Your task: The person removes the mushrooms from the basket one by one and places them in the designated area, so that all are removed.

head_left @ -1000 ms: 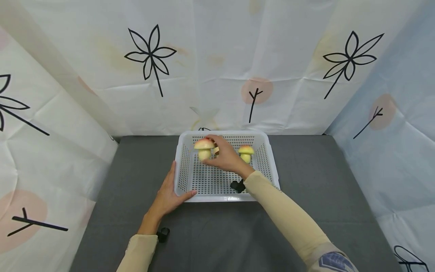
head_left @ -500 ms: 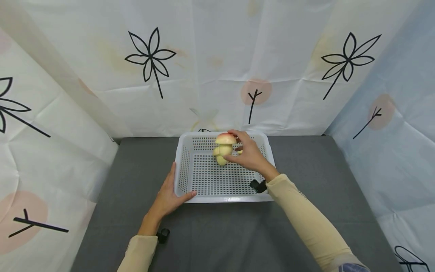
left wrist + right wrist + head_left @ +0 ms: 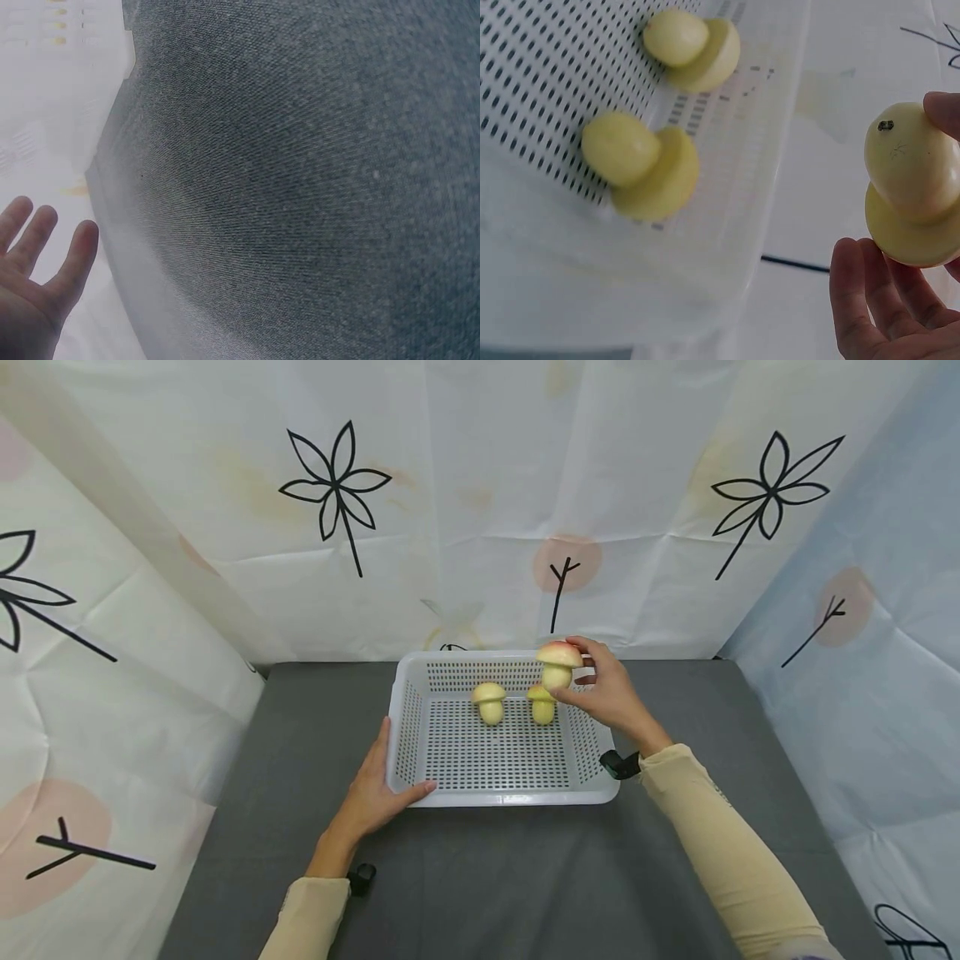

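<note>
My right hand [image 3: 611,693] pinches a mushroom [image 3: 558,664] with a reddish cap and pale stem, over the back right of a white perforated plastic basket [image 3: 510,798]. Thumb at the stem and fingers at the cap show in the right wrist view, along with a small dark mark on the stem end [image 3: 896,139]. Two more mushrooms, a pale one [image 3: 490,703] and a yellower one [image 3: 542,707], stand inside the basket. At the basket's front left corner rests my left hand [image 3: 375,785], fingers straight along the side and thumb on the front rim.
The basket stands on a grey cloth-covered table [image 3: 322,710], near its back edge. White curtains [image 3: 480,510] with black plant drawings hang behind and on both sides. Each wrist wears a black camera, the right one [image 3: 621,765] overlapping the basket's right rim in the head view.
My right hand has carried its mushroom from the basket's left half to the back right, uncovering the two standing mushrooms. The left hand stays at the corner.
</note>
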